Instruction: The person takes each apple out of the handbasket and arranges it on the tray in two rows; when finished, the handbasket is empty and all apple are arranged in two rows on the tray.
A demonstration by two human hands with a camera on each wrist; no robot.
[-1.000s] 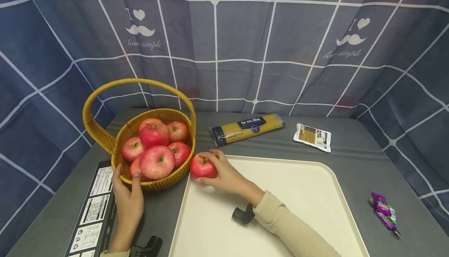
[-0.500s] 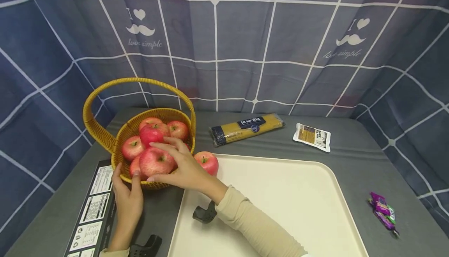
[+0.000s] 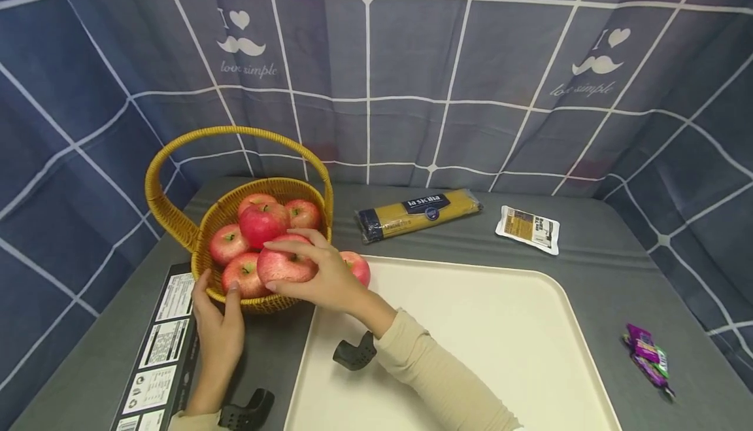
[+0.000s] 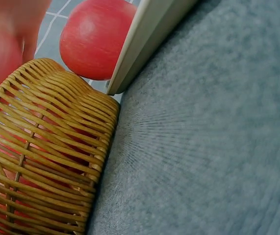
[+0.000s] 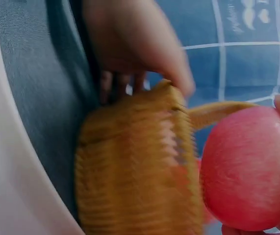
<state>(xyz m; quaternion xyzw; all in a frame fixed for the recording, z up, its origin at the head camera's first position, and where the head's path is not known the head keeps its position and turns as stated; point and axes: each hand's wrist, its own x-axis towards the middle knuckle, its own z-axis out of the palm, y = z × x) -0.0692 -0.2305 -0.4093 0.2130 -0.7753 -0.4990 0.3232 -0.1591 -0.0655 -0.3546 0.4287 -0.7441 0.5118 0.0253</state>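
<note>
gripping an apple (image 3: 286,265) over the basket (image 3: 207,228) front rim, r hand (image 3: 329,278) had fingers curled round it, while l hand (image 3: 219,323) held basket's near wall, thumb on rim.

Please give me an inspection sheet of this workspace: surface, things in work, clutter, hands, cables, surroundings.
Surface: grey table; cream tray lies on it.
Things in work: wicker basket holds several red apples; lifted apple above its front rim; another apple sits on the tray corner.
Clutter: spaghetti pack, small packet, purple candy wrappers, black box with labels.
Hands: right hand grips the lifted apple; left hand holds the basket rim.
Cables: nothing seen.
Surroundings: blue checked curtain behind.
</note>
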